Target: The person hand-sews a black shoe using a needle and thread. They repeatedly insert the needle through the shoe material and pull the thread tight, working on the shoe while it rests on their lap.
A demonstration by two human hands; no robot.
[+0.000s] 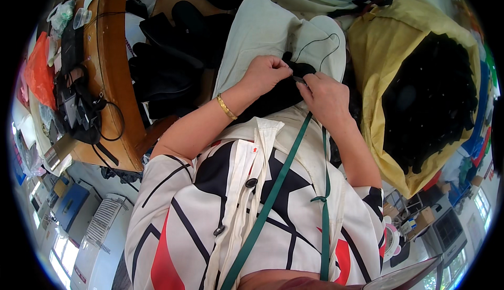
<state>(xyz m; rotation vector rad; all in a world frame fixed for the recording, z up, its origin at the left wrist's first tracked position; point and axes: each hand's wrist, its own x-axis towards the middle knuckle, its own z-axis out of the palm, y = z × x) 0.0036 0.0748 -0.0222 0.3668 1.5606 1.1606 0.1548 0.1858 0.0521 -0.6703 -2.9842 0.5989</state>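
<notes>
Hands: left hand [264, 75] closed, thumb and forefinger pinched together; right hand [327, 97] gripping the black piece [278, 95] between thumb and fingers. Both are over the middle of the cloth [254, 32], fingertips near each other. Whether the left pinch holds a needle or a thread end is too small to tell.
Handwork: by the look of it, thread work on the black piece. The next move likely calls for a steady right grip and a straight, unsnagged draw of the thread [334, 34] by the left.
Sack: yellow sack [367, 43], just beside the cloth on its right, holding many black pieces [430, 101]. Its rim stands near the right forearm, so that side looks tight for the elbow.
Worktop: wooden worktop [111, 53] left of the cloth, bearing cables [79, 106]; its edge limits wide left swings.
Cloth: white, over the lap; its far part gives the best room for pulling.
Pile: black pile [165, 69] between worktop and cloth; a low left pull could catch there.
Strap: green strap [270, 200] running from the near side of the cloth toward the wearer, close below the right hand; a possible snag.
Black piece: on the cloth, partly hidden by the hands.
Thread: dark, looped over the cloth's far right part, beyond the fingertips.
</notes>
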